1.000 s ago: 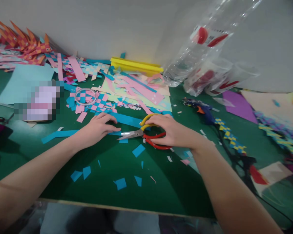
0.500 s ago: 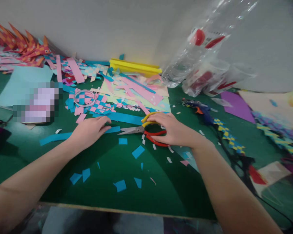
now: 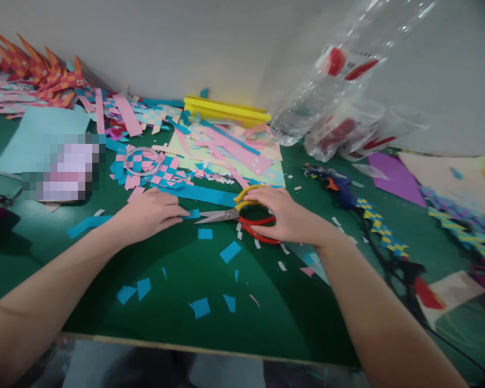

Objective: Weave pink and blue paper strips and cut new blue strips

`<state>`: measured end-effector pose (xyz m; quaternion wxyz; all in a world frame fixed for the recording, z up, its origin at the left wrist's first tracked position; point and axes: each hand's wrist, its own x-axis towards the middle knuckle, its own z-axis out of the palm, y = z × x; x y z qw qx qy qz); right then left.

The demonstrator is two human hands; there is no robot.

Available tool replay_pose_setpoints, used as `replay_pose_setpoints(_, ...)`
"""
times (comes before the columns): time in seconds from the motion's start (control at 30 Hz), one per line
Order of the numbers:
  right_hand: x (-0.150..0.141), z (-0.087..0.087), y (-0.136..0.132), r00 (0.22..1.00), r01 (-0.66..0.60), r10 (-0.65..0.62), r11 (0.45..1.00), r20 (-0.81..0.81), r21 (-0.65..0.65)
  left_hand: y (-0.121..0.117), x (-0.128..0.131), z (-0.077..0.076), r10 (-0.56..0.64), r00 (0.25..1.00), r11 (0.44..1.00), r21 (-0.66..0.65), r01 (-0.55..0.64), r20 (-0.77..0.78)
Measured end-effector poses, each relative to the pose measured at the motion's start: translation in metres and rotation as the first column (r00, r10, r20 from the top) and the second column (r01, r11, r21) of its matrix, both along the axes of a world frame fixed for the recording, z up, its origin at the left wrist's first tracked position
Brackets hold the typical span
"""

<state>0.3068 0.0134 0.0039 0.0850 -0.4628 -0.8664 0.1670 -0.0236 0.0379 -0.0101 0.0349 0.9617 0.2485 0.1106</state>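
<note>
Fingers (image 3: 180, 212) of the left hand (image 3: 143, 213): pressed down on a narrow blue strip (image 3: 193, 214), one end projecting past the fingertips, the other emerging beyond the wrist

Right hand (image 3: 289, 215): grasping scissors (image 3: 222, 216), one handle loop yellow, one red; blades parted, tips pointing at the projecting end of the strip and just beside it

Wider blue strip (image 3: 206, 195): lying behind the scissors, its right end near the yellow loop

Blue offcuts (image 3: 230, 251): several, loose on the green table (image 3: 267, 307), between the forearms and in front of the scissors

Clear ring (image 3: 141, 161): flat upon pink-and-blue woven paper (image 3: 167, 171), beyond the left hand

Pink strip (image 3: 238, 150): among mixed scraps on a pale sheet, farther back

Yellow bar (image 3: 226, 110): long, lying along the wall (image 3: 226, 48)

Plastic bottle (image 3: 339, 73): clear, tilted in this view, label red and white; clear cups (image 3: 364, 129) beside it

Light blue sheet (image 3: 44, 134): at left, a pixelated object (image 3: 68, 170) near its front edge, details obscured

Orange woven pieces (image 3: 44, 75): spiked, far left corner

Yellow-and-blue woven strip (image 3: 382, 226): beyond the right forearm
</note>
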Motion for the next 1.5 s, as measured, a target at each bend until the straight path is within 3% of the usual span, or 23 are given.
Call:
replay_pose_setpoints(0.6, 0.009, -0.002, 0.005, 1.000, 0.014, -0.014, 1.000, -0.008, -0.005, 0.008, 0.005, -0.003, -0.110, 0.987, 0.989, -0.089, 0.121, 0.113)
replay_pose_setpoints(1.03, 0.018, 0.006, 0.006, 0.999, 0.030, -0.030, 1.000, -0.017, -0.006, -0.003, 0.012, -0.004, -0.025, 0.999, 0.997, -0.076, 0.022, -0.038)
replay_pose_setpoints(1.27, 0.022, 0.007, 0.006, 1.000, 0.029, -0.028, 0.999, -0.006, 0.018, -0.008, 0.018, -0.003, 0.017, 0.993, 0.999, 0.032, -0.013, -0.119)
replay_pose_setpoints(1.4, 0.023, 0.009, 0.006, 0.999, 0.034, -0.033, 0.999, -0.027, 0.043, -0.009, 0.015, -0.002, 0.033, 0.994, 0.999, 0.003, -0.033, -0.106)
replay_pose_setpoints(1.5, 0.024, 0.012, 0.005, 0.996, 0.059, -0.054, 0.995, -0.064, 0.086, -0.008, 0.012, -0.002, 0.108, 0.994, 0.994, -0.003, -0.108, -0.025)
